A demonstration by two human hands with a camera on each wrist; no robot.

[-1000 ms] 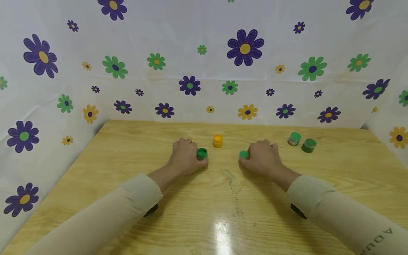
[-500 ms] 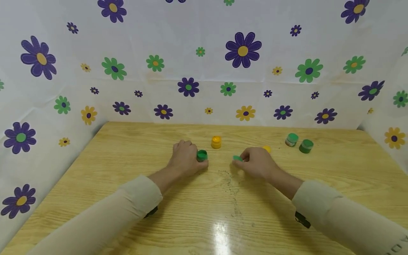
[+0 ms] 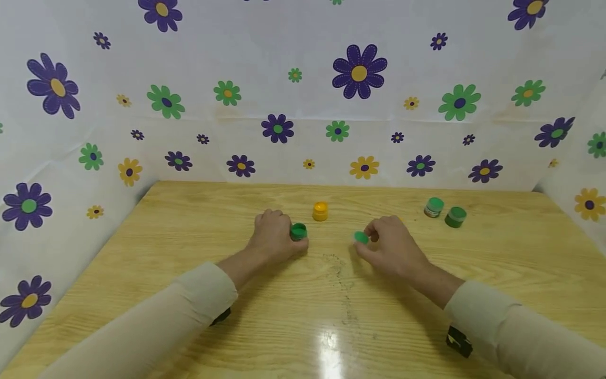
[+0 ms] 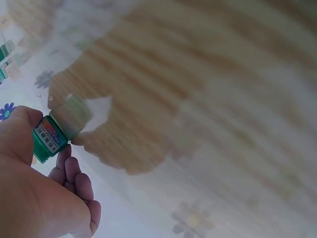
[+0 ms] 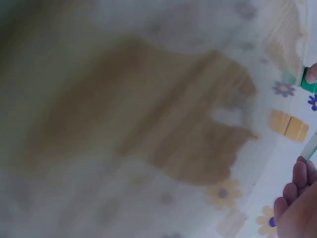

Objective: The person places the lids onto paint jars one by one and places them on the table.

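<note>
The left hand (image 3: 274, 237) grips an uncapped green jar (image 3: 299, 231) on the table; in the left wrist view the jar (image 4: 49, 136) sits between thumb and fingers, its label showing. Right of it, the right hand (image 3: 395, 247) pinches a light green lid (image 3: 361, 238) between thumb and fingers, just over or at the tabletop; which of these I cannot tell. At the edge of the right wrist view the right hand (image 5: 299, 203) holds the lid (image 5: 310, 148), seen edge-on. An uncapped yellow jar (image 3: 320, 211) stands behind, between the two hands.
Two closed green jars, one lighter (image 3: 434, 207) and one darker (image 3: 455, 217), stand at the table's back right. Behind the right hand a bit of a yellow lid (image 3: 400, 219) shows. Flower-printed cloth (image 3: 303, 100) rises behind the wooden table (image 3: 284, 326).
The right hand moved left and nearer with the green lid, then slightly back right, turning the lid face more into view. The left hand stays on its jar.
</note>
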